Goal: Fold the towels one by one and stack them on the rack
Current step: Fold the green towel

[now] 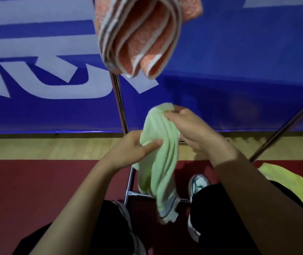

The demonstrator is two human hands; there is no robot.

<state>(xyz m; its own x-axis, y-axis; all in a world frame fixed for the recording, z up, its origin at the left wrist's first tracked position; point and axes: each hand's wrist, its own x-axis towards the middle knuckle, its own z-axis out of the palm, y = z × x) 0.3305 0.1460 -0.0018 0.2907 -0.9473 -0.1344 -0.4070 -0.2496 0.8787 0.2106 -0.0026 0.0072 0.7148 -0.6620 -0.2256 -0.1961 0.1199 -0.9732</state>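
Black trouser legs and a white sneaker (198, 186) sit nearest, partly hidden behind the forearms. Pale green towel (158, 162), soft terry, hangs bunched in front of the chrome rack (119, 100); its striped hem is blurred. Left hand (130, 150) pinches its left edge, right hand (193, 129) grips the top. Yellow-green towel (290, 181) right of the rack, cut off by the arm. Folded orange towel (139, 35), white-edged, lies atop the rack. Blue banner (239, 70) behind.
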